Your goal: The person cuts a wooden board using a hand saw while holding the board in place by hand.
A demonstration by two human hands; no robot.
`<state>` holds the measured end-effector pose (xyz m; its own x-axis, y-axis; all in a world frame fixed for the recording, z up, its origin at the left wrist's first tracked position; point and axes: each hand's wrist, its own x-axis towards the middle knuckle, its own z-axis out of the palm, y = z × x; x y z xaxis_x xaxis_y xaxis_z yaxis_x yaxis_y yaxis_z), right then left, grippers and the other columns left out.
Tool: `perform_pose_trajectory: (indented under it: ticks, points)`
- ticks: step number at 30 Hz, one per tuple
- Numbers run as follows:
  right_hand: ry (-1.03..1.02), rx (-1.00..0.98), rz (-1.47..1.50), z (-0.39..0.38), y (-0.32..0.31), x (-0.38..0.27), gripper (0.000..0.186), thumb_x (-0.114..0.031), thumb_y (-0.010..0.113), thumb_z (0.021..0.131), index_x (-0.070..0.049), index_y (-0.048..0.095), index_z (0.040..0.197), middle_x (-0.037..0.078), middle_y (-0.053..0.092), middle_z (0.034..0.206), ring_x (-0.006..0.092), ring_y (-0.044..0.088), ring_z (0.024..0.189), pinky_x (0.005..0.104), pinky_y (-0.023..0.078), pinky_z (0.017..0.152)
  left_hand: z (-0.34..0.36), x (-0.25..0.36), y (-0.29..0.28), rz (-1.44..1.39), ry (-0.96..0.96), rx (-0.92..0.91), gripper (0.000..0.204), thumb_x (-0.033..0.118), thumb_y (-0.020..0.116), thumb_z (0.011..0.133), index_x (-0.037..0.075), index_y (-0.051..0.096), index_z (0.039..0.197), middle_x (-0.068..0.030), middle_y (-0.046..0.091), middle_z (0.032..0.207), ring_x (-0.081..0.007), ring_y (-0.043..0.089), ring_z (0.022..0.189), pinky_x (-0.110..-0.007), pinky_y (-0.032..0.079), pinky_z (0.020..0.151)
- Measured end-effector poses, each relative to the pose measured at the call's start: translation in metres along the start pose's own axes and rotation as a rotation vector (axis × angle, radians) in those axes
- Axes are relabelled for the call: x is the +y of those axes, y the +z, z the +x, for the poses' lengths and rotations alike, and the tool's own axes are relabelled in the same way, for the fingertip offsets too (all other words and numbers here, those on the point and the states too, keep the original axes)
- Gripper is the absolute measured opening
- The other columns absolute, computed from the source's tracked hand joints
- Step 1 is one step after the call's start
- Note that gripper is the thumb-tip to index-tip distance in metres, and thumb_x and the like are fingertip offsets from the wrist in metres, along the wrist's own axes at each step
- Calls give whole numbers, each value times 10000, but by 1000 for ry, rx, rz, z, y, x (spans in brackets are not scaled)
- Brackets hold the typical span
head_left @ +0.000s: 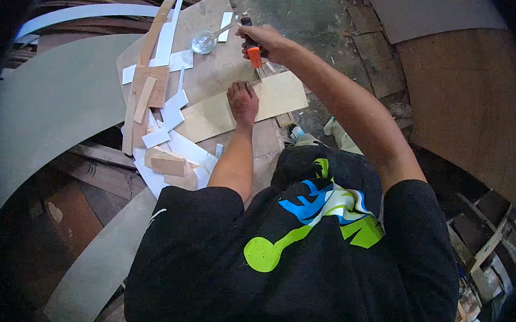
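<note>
In my right hand (pixel 266 42) is a handsaw (pixel 254 55) with a black and orange handle, its fingers wrapped round the black part. Its thin blade, seen nearly edge-on, points down to the far edge of a pale plywood board (pixel 210 114). Pressed flat on that board, just left of the blade, is my left hand (pixel 242 103), with nothing in it. The plywood lies across a larger brown sheet (pixel 207 75). How deep the blade sits in the wood is hard to make out.
A small clear container (pixel 203 42) with a stick across it stands beyond the board. White offcuts (pixel 172 111) and brown wood strips (pixel 150 89) pile up at the left. Large sheets (pixel 67 99) flank the work, and scrap wood (pixel 488 258) lies at the lower right.
</note>
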<state>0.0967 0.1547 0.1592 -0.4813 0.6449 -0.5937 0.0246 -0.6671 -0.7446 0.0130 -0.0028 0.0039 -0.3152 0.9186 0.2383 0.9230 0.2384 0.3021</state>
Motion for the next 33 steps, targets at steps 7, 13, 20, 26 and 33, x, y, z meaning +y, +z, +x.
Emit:
perform_pose_trajectory:
  ticks: [7,13,20,26,33]
  points:
    - [24,-4,8,-4,2,-1,319,-233,634,762,24,510,903,118,565,758,200,606,620,336,563,597,-1,-4,4,-37,13,24,143,161,480,853,42,540,906,-134,529,908,-296,506,896,-406,389,844]
    - [103,-82,19,-7,-1,1,343,-189,602,764,36,470,987,139,555,758,219,607,615,367,573,594,-1,-1,4,-29,35,56,131,153,487,846,41,538,893,-135,520,884,-298,502,890,-404,394,821]
    - [99,-14,30,-1,9,2,246,-96,545,759,45,448,936,138,529,726,226,595,595,374,547,521,0,-4,8,-35,10,-4,146,149,495,839,16,552,855,-160,532,895,-341,502,870,-440,396,803]
    - [-39,107,-308,-21,20,23,102,-56,502,743,43,481,740,95,489,576,187,518,448,352,413,362,-2,-7,10,42,41,18,156,167,491,852,15,521,858,-151,513,877,-306,499,860,-398,401,798]
    - [-13,44,-111,-108,35,-31,87,-61,516,740,17,478,754,71,502,644,145,505,487,320,448,402,-2,1,0,-68,-15,2,141,166,502,848,29,530,865,-135,536,896,-302,511,883,-398,403,816]
